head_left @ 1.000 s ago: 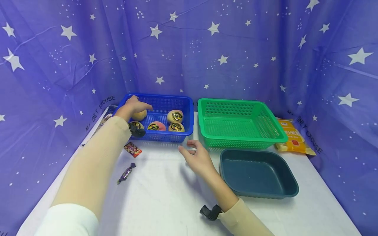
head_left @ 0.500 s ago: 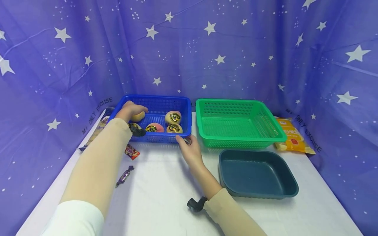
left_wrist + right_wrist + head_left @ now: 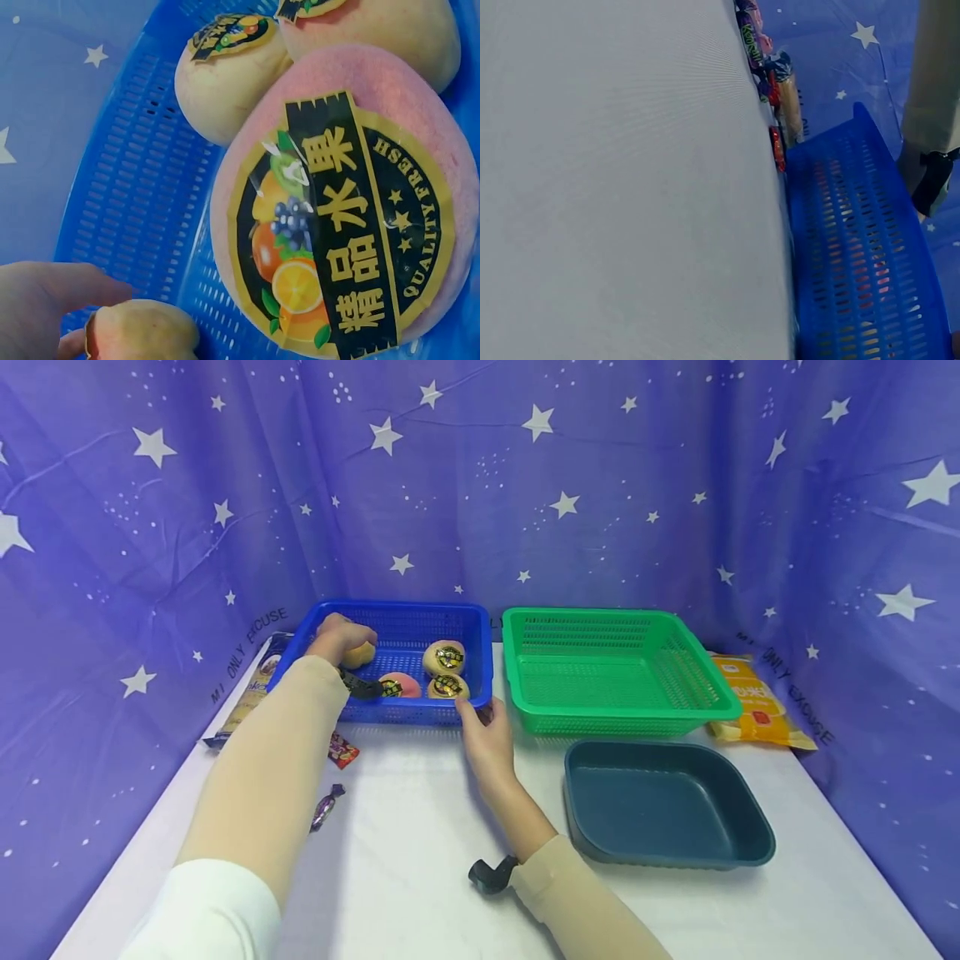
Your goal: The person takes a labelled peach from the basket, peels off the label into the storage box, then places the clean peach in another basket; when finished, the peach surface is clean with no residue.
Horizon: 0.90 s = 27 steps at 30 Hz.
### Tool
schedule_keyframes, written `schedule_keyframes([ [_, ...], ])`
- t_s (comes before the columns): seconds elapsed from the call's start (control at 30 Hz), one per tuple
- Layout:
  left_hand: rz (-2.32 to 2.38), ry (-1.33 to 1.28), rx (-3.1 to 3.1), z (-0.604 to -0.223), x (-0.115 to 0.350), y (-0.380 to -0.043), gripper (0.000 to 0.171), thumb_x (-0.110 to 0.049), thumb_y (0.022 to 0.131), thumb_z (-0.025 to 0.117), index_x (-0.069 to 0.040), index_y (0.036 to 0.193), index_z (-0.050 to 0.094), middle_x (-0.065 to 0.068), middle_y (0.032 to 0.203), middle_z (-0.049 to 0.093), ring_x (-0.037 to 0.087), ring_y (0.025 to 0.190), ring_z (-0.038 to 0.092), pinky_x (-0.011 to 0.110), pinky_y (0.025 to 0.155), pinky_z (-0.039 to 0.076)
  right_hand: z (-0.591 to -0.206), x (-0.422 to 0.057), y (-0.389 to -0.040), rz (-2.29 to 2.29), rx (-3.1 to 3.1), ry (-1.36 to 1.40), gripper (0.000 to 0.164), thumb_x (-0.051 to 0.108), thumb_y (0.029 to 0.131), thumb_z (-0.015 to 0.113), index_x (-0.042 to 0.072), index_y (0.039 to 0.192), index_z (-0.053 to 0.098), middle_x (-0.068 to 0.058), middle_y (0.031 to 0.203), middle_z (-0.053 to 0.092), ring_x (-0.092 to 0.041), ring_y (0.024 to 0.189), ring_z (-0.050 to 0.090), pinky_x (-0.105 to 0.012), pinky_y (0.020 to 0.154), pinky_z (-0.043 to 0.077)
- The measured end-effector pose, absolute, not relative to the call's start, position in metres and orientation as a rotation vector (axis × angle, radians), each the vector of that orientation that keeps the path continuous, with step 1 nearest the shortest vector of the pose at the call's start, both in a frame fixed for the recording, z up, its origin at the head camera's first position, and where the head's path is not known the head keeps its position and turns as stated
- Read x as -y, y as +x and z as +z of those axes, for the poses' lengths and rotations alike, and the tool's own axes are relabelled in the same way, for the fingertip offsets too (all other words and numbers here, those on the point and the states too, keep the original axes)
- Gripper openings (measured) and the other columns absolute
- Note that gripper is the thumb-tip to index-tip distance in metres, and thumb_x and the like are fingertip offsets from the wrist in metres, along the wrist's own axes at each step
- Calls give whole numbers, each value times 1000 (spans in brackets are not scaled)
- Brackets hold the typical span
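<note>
Before the blue basket lie sweets (partly hidden).

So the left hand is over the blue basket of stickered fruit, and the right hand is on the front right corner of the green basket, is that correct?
Not quite: in the head view, the right hand is on the front right corner of the blue basket, not the green basket. The left hand is over the blue one, as stated.

White table with two baskets, tub, sweets, packets
</note>
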<state>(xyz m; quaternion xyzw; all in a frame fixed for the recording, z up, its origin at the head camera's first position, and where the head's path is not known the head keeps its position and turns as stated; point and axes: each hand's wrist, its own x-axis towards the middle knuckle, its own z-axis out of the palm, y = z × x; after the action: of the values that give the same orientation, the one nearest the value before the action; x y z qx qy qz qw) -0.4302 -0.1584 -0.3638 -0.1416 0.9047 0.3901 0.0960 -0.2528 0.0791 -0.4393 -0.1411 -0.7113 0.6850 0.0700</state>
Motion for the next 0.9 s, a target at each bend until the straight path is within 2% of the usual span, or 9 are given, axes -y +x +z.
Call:
schedule_keyframes([
  [0.13, 1234, -427, -2648, -365, 155, -428, 73, -23, 99, 74, -1, 161, 43, 26, 166, 44, 37, 146, 48, 49, 128, 47, -442, -81, -252, 2063, 2125, -428, 72, 42, 108, 69, 3, 163, 47, -19, 163, 57, -36, 156, 53, -50, 131, 46],
  [0.23, 1275, -466, -2616, -368, 157, -430, 73, -20, 99, 75, -3, 161, 41, 23, 165, 44, 36, 145, 48, 51, 129, 46, -443, -80, -252, 2061, 2111, -426, 72, 42, 107, 70, 3, 163, 48, -19, 163, 58, -36, 156, 53, -50, 131, 46],
  [0.4, 1212, -510, -2636, -370, 162, -433, 86, -26, 95, 78, 3, 164, 34, 23, 162, 45, 33, 136, 48, 49, 127, 47, -446, -80, -252, 2071, 2093, -419, 72, 42, 106, 72, 2, 162, 49, -18, 162, 59, -35, 156, 53, -49, 131, 46],
  [0.53, 1221, -542, -2603, -369, 164, -433, 97, -35, 95, 79, 7, 165, 28, 25, 160, 46, 31, 131, 52, 45, 120, 54, -446, -81, -252, 2074, 2084, -413, 73, 42, 106, 72, 2, 162, 50, -19, 161, 59, -35, 155, 54, -49, 131, 46],
  [0.73, 1360, -533, -2564, -360, 169, -428, 93, -40, 93, 81, 5, 160, 35, 25, 157, 46, 31, 120, 62, 41, 102, 67, -446, -82, -254, 2073, 2079, -407, 75, 44, 105, 72, 2, 162, 49, -19, 162, 59, -36, 155, 54, -49, 130, 46],
  [0.9, 1542, -517, -2552, -344, 166, -418, 89, -43, 89, 85, 3, 155, 47, 22, 159, 47, 31, 128, 62, 44, 108, 65, -446, -80, -255, 2074, 2081, -402, 73, 42, 106, 72, 2, 162, 49, -20, 162, 59, -36, 155, 54, -50, 130, 47],
])
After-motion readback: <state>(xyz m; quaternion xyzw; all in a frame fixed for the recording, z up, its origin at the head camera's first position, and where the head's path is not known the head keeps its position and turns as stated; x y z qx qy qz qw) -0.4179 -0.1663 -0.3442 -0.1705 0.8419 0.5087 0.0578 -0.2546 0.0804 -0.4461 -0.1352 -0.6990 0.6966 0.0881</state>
